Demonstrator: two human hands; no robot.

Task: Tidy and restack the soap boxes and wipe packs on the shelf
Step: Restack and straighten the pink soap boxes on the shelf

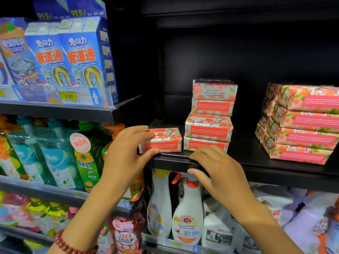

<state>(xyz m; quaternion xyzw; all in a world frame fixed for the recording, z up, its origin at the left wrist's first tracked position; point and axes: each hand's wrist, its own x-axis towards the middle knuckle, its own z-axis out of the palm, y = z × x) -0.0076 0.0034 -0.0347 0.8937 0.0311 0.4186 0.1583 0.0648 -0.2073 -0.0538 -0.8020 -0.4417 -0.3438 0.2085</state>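
Note:
A single pink-and-white soap box lies at the front left of the black shelf. My left hand grips its left end, fingers over the top and thumb under the front. Right beside it stands a stack of several soap boxes; the top one is upside down. My right hand rests on the shelf's front edge just below that stack, fingers on top and thumb under the lip. Further right sits a taller, slanted stack of larger pink floral packs.
Blue drain-cleaner boxes fill the upper left shelf. Green and teal detergent bottles stand below them. White spray bottles sit under the soap shelf, with purple packs to their right. The shelf's back is dark.

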